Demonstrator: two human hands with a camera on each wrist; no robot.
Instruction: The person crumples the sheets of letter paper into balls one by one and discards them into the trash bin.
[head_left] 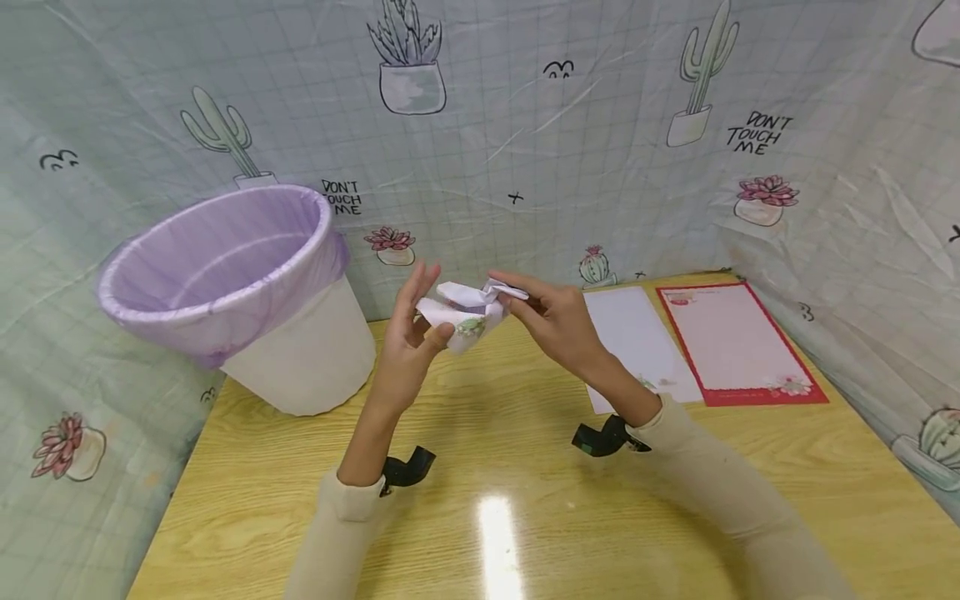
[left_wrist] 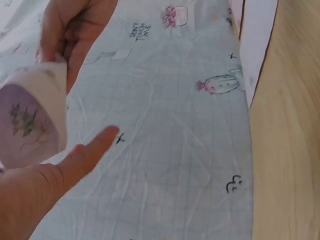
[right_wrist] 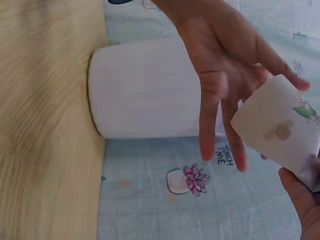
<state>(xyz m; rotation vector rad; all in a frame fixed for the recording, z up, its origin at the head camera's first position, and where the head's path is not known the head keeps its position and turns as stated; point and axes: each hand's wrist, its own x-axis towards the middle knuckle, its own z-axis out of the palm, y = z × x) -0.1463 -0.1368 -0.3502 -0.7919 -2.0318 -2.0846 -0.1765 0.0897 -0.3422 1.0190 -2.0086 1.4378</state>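
Both hands are raised over the table around a folded sheet of paper (head_left: pixel 468 323), white with a printed green leaf and small flowers. My right hand (head_left: pixel 551 321) pinches its gathered, creased end between thumb and fingers. At the other end my left hand (head_left: pixel 405 346) touches the paper with its thumb, the fingers straight and spread behind it. From the left wrist, the folded paper (left_wrist: pixel 60 115) curves open, showing a lilac-tinted inside with a printed plant. A small round print shows on the paper's outer face (right_wrist: pixel 280 120) in the right wrist view.
A white bin (head_left: pixel 307 350) lined with a purple bag (head_left: pixel 225 250) stands at the back left. Two sheets lie at the right: a plain white sheet (head_left: pixel 637 342) and a red-bordered one (head_left: pixel 742 342). A patterned cloth (head_left: pixel 480 150) hangs behind the wooden table (head_left: pixel 450 467).
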